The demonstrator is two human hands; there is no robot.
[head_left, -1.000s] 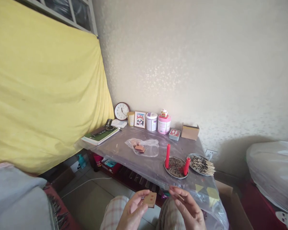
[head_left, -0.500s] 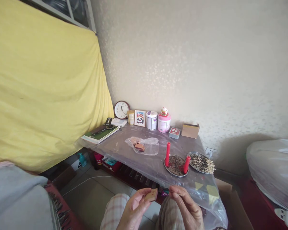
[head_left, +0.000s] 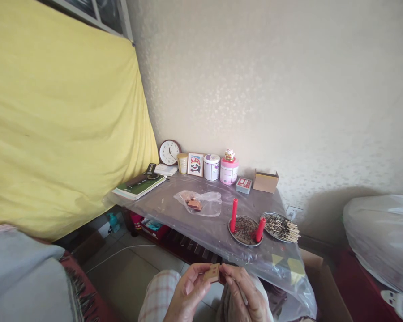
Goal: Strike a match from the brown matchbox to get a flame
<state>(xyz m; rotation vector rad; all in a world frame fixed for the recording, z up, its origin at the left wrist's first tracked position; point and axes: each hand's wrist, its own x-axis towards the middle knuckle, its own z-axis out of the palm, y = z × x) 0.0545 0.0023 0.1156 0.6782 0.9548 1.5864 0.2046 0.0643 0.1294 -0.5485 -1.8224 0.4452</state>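
Observation:
My left hand (head_left: 192, 290) is closed around a small tan matchbox (head_left: 211, 273), held above my knees with one end toward the right. My right hand (head_left: 243, 290) is pinched right up against that end of the box. A thin matchstick shows between its fingers a moment earlier; now the fingers mostly hide it. Beyond the hands, on the table, two red candles (head_left: 234, 215) stand on a round metal plate (head_left: 244, 244) strewn with dark burnt bits. Beside it, a second plate (head_left: 272, 213) holds many used matchsticks (head_left: 290, 231).
A plastic-covered table (head_left: 174, 221) carries an open plastic bag (head_left: 213, 205) with matchboxes (head_left: 195, 205). Along the wall are a clock (head_left: 169, 152), a panda picture (head_left: 195, 164), tins (head_left: 211, 167) and a cardboard box (head_left: 266, 181). Books (head_left: 141, 186) lie at the left.
My right hand has moved left, from a gap beside the matchbox to its end. The left hand keeps the box in nearly the same place. The view has shifted slightly.

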